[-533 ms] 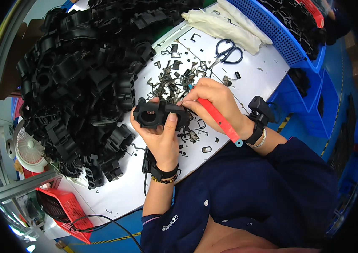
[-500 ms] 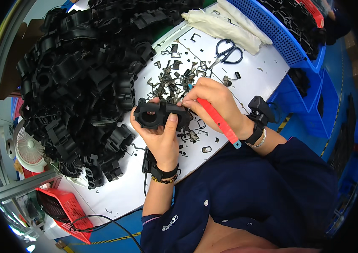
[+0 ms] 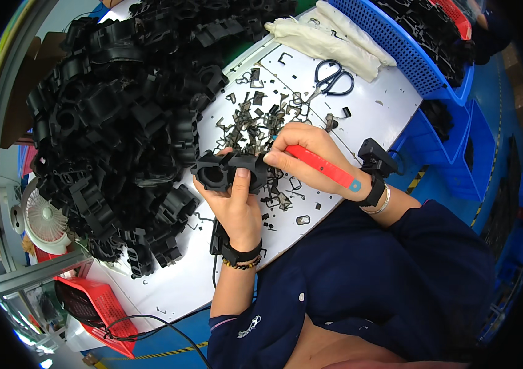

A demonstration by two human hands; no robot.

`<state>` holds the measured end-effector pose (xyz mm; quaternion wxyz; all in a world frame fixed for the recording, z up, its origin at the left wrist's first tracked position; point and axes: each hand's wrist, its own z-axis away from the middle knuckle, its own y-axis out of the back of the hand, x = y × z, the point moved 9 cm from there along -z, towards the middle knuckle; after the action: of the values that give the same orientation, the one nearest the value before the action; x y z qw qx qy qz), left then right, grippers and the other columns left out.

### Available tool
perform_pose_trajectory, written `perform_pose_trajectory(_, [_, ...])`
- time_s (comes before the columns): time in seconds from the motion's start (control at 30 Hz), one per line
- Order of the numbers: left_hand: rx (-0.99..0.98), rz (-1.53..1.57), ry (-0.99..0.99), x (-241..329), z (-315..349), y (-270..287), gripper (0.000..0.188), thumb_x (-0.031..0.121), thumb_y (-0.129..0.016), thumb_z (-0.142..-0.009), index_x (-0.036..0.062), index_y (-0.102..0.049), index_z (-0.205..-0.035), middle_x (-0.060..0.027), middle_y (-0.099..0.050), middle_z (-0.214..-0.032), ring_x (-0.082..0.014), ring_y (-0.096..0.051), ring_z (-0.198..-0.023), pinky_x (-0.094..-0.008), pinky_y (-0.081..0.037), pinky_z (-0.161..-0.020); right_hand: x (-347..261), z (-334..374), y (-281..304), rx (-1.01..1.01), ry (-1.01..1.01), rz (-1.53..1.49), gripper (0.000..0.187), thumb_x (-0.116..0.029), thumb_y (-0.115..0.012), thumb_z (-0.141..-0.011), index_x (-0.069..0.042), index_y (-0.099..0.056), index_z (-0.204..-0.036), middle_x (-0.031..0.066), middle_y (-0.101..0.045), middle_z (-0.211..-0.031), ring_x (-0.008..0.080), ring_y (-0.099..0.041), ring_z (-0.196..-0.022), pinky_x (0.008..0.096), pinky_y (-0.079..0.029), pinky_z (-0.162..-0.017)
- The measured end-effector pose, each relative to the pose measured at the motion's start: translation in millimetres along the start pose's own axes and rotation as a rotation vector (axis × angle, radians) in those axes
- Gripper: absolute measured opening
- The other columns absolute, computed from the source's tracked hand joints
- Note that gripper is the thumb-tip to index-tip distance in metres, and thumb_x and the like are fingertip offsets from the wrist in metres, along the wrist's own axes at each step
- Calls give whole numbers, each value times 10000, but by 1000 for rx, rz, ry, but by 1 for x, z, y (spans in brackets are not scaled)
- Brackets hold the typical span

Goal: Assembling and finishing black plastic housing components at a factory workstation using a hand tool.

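A black moulded plastic part (image 3: 254,176) with round openings is gripped by my left hand (image 3: 238,216), its thumb lying across the front. My right hand (image 3: 315,152) is closed around a slim tool with a flat red handle (image 3: 320,165) and a blue-green end with a hole. Its fingertips are against the right end of the part; the tool's working end is hidden there. Beyond and under the hands lie many small dark plastic scraps (image 3: 246,126) on the white table (image 3: 329,200).
A big heap of black plastic parts (image 3: 114,117) fills the table's left. Dark-handled scissors (image 3: 333,80) and cream cloth gloves (image 3: 329,46) lie at the back, beside a blue basket (image 3: 397,46) of black pieces. A red basket (image 3: 104,307) and white fan (image 3: 45,212) are at left.
The part has shifted slightly left and tilted in my left hand. My right hand has moved a little down, and the red handle now lies flatter, its end swung up and right.
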<state>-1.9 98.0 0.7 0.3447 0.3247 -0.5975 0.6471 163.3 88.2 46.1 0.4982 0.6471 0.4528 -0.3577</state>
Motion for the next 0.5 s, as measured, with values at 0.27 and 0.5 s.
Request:
perform_pose_trajectory(0.27, [-35,-94,-76,5,0,-2,561,-56,-675,-860,73,-313,-1269,-169,-493,-1282,-247,-617,-1096,-377,-523,-971,15,3,-15,-188,-284,-520,129,-115,-674,-921,-27,-643,-832,-8,-595,-784,73,-509,-694,249,-418,-632])
perform_pose_trajectory(0.5, [-35,-47,-45,2,1,-5,596,-66,-681,-855,86,-305,-1292,-169,-492,-1293,-244,-606,-1105,-372,-518,-977,-12,-7,12,16,137,45,44,-77,-704,-878,-41,-716,-899,70,-597,-765,205,-567,-703,312,-462,-657])
